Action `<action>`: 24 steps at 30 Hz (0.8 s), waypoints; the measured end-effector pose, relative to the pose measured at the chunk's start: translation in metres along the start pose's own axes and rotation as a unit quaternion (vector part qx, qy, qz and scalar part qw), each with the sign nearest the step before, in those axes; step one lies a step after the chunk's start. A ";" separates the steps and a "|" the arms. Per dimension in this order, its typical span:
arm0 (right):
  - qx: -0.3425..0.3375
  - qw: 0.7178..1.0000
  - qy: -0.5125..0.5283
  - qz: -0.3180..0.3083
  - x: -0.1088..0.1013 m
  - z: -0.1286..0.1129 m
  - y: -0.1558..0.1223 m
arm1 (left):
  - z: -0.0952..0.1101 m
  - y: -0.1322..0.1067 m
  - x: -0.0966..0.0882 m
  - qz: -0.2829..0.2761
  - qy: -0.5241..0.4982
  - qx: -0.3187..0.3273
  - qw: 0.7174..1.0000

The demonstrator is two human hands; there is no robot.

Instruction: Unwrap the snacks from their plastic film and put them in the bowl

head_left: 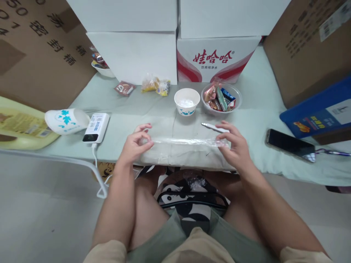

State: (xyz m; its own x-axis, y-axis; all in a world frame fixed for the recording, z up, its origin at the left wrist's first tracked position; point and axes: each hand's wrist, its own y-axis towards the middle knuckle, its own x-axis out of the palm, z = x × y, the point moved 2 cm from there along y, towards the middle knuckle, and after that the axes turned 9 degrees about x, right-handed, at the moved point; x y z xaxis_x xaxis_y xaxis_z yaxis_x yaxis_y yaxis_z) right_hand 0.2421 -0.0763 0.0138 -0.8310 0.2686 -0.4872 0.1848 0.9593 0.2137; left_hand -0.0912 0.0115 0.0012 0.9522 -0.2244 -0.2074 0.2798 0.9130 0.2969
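Note:
A strip of clear plastic wrap [186, 141] is stretched flat across the near edge of the cloth-covered table [255, 120]. My left hand [137, 140] pinches its left end between thumb and fingers. My right hand [233, 144] grips its right end with fingers curled over it. Just beyond my right hand lies a thin white pen-like tool [214, 127]. Behind the wrap stand a small white paper bowl [187, 101] and a clear bowl of wrapped candies [221, 98].
White cartons [131, 54] and a red-printed one [216, 60] line the back; brown cartons flank both sides. A power bank [96, 127] with cable, a tipped paper cup [65, 120], loose snacks [155, 86], a phone [290, 144] and a blue box [318, 109] lie around. A panda bag [189, 199] sits on my lap.

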 end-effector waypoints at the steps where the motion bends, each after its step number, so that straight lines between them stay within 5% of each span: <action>1: 0.037 0.997 0.055 -0.027 0.001 0.000 0.000 | 0.002 -0.001 0.002 -0.047 -0.055 -0.028 0.997; 4: 0.202 0.956 0.200 -0.067 0.010 0.010 0.003 | 0.000 0.002 0.012 -0.128 -0.167 -0.153 0.966; 7: 0.287 0.921 0.250 -0.088 0.019 0.020 0.006 | -0.007 0.014 0.022 -0.020 -0.174 -0.215 0.961; 9: 0.284 0.923 0.239 -0.100 0.021 0.022 0.007 | -0.011 0.022 0.026 0.050 -0.148 -0.227 0.961; 12: 0.285 0.934 0.202 -0.074 0.016 0.020 0.003 | -0.014 0.028 0.029 0.073 -0.098 -0.227 0.966; 18: 0.335 0.935 0.059 -0.101 -0.003 0.018 -0.009 | -0.012 0.023 0.033 -0.041 -0.075 -0.229 0.970; 20: 0.310 0.944 -0.079 -0.080 -0.014 0.015 -0.012 | -0.013 0.023 0.033 -0.057 -0.063 -0.237 0.968; 24: 0.234 0.919 -0.314 -0.043 -0.022 0.001 -0.010 | -0.014 0.026 0.037 -0.064 -0.056 -0.245 0.966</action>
State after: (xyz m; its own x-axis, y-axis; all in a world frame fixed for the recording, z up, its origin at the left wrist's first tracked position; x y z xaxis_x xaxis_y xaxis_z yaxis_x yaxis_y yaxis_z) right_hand 0.2591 -0.0916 0.0216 -0.4135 0.0473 -0.9093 0.4604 0.8724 -0.1640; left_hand -0.0501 0.0312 -0.0122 0.9283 -0.3571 -0.1038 0.3309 0.9206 -0.2076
